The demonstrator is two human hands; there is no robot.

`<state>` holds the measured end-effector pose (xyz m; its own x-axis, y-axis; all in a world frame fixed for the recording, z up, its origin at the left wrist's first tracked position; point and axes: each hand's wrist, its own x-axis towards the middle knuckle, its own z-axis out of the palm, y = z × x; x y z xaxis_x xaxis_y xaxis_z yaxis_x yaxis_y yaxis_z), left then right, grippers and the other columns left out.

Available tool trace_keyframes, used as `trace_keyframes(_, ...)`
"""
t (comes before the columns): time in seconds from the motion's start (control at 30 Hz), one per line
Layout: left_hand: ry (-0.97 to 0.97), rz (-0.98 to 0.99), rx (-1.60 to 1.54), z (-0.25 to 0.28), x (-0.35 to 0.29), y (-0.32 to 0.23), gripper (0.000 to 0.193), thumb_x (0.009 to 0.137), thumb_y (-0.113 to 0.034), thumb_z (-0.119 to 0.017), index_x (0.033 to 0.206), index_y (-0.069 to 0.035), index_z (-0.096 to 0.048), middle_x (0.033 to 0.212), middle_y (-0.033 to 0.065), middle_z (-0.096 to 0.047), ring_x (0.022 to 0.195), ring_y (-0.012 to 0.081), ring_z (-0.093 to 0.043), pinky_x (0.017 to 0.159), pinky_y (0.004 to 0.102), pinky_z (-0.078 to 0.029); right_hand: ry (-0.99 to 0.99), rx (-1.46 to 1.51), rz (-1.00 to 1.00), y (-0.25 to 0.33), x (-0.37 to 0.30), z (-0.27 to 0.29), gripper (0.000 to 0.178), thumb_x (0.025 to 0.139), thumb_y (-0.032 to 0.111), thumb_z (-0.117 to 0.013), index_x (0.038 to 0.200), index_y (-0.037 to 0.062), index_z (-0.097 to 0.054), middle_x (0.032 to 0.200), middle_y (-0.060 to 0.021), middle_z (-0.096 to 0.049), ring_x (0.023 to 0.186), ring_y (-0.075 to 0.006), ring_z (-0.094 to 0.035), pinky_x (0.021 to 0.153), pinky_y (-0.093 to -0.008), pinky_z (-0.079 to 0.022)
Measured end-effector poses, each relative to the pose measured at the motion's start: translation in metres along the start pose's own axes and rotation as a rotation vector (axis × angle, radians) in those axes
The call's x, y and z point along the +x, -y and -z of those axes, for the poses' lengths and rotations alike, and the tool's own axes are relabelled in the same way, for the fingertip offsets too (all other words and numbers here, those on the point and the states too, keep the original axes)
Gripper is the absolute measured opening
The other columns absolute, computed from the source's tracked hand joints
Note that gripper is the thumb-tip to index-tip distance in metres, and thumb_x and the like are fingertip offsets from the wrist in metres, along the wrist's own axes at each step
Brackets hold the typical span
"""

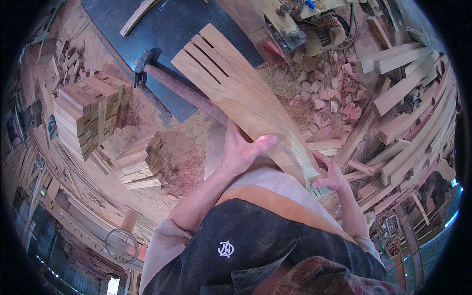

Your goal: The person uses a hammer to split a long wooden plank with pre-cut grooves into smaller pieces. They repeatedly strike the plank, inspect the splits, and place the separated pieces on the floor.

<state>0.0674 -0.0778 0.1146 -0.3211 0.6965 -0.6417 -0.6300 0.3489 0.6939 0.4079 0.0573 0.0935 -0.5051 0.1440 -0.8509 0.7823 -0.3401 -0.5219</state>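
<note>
While two hands (241,151) (332,175) hold one board (255,110), one hammer (179,89) is near.

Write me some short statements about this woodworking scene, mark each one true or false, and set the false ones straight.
1. The left hand and right hand both hold the wooden board. True.
2. The board's end farthest from the person is uncut. False: narrow slots run into it.
3. The hammer shows to the right of the board. False: the hammer shows to its left.
4. Small reddish blocks lie scattered to the right of the board. True.
5. The tabletop beyond the hands is white. False: the tabletop is dark blue.
</note>
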Motion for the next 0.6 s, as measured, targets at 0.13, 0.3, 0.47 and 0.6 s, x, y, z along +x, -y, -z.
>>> trace_keyframes(0.13,0.022,-0.013,0.003,0.003,-0.004,-0.002,0.087,0.078,-0.014,-0.087,0.145,0.005,-0.035,0.134,0.0191,-0.058,0.121,0.0268,-0.062,0.104,0.0401,-0.052,0.001,-0.044,0.030,-0.002,0.000,0.002,0.132,0.052,0.054,-0.099,0.156,-0.0050,-0.044,0.149,-0.0178,-0.057,0.138,-0.0281,-0.056,0.118,-0.0422,-0.041)
trace_keyframes(0.3,0.019,-0.067,-0.044,0.002,-0.015,0.018,0.089,0.078,-0.016,-0.087,0.146,0.005,-0.035,0.132,0.0194,-0.059,0.122,0.0277,-0.062,0.106,0.0402,-0.051,0.078,0.114,0.110,0.025,0.021,-0.008,0.134,0.053,0.062,-0.097,0.156,-0.0049,-0.043,0.147,-0.0164,-0.057,0.138,-0.0269,-0.054,0.120,-0.0413,-0.038)
trace_keyframes(0.47,0.152,-0.027,0.285,0.034,-0.004,0.020,0.078,0.084,-0.022,-0.085,0.144,0.005,-0.043,0.125,0.0164,-0.066,0.117,0.0262,-0.065,0.103,0.0423,-0.053,0.128,0.186,0.308,0.045,0.056,-0.017,0.127,0.058,0.056,-0.096,0.155,-0.0052,-0.042,0.146,-0.0148,-0.056,0.138,-0.0236,-0.052,0.120,-0.0391,-0.036)
trace_keyframes(0.6,-0.609,-0.103,0.939,0.107,0.042,0.003,0.076,0.093,-0.048,-0.075,0.146,-0.002,-0.045,0.118,0.0235,-0.073,0.109,0.0359,-0.072,0.093,0.0473,-0.055,-0.021,0.177,0.322,0.024,0.051,-0.020,0.123,0.059,0.051,-0.095,0.155,-0.0063,-0.042,0.145,-0.0150,-0.056,0.136,-0.0239,-0.053,0.120,-0.0371,-0.037)
